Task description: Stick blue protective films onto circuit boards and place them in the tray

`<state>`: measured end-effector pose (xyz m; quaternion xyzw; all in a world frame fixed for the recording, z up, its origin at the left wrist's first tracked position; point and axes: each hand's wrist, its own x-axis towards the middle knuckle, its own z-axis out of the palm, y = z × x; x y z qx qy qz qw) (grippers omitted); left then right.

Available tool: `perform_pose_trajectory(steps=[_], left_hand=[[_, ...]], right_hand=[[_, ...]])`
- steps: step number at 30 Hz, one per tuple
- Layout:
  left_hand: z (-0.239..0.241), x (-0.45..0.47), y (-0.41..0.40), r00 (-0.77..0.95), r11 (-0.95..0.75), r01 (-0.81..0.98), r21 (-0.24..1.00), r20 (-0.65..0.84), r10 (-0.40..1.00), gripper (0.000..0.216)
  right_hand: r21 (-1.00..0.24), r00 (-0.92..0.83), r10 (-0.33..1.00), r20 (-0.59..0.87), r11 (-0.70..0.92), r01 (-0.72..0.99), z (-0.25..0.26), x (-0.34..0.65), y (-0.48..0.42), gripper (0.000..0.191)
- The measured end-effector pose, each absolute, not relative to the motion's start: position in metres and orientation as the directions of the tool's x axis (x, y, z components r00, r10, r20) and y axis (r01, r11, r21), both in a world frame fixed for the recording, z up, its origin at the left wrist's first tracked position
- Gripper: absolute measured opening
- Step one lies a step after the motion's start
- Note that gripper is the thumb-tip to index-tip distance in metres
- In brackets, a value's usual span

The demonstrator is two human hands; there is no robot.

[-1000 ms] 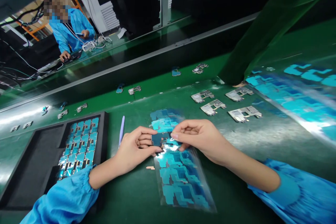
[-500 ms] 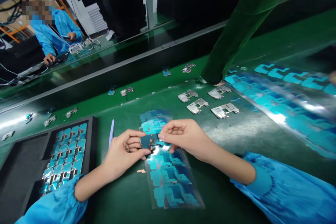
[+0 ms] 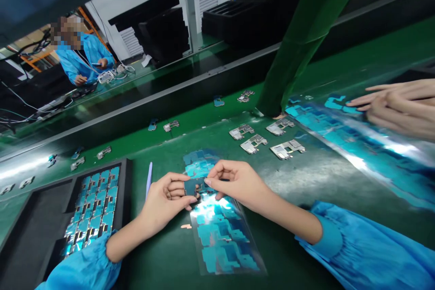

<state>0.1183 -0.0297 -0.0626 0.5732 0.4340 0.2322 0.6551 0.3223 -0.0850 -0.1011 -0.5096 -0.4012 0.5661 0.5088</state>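
Note:
My left hand (image 3: 166,199) pinches a small dark circuit part (image 3: 194,186) between thumb and fingers. My right hand (image 3: 234,180) meets it from the right, fingertips pinched on the same part's upper edge. Both hands hover just above a clear film sheet of blue stickers (image 3: 220,231) lying on the green table. A purple plastic tool (image 3: 148,179) lies to the left of my left hand. A small copper-coloured scrap (image 3: 186,226) sits beside the sheet.
A black tray (image 3: 30,231) at the left holds several blue-covered parts. Several bare metal parts (image 3: 268,138) lie beyond my hands. Another person's hand (image 3: 397,104) rests over a long sticker sheet (image 3: 356,145) at right. A person in blue sits far left.
The view shifted slightly; my hands keep pinching the part over the sheet. Another person's hand has come into view at the right edge.

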Motion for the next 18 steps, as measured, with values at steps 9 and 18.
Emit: perform_pose_trajectory(steps=[9,18], left_hand=[[-0.068,0.113,-0.021,0.489,0.214,0.208,0.954,-0.291,0.823,0.058],[-0.042,0.181,0.037,0.635,0.112,0.386,0.916,-0.352,0.687,0.047]], right_hand=[[-0.999,0.004,0.999,-0.043,-0.043,-0.025,-0.081,0.315,-0.084,0.03],[-0.974,0.237,0.96,0.149,0.101,0.203,-0.087,0.344,-0.073,0.024]])
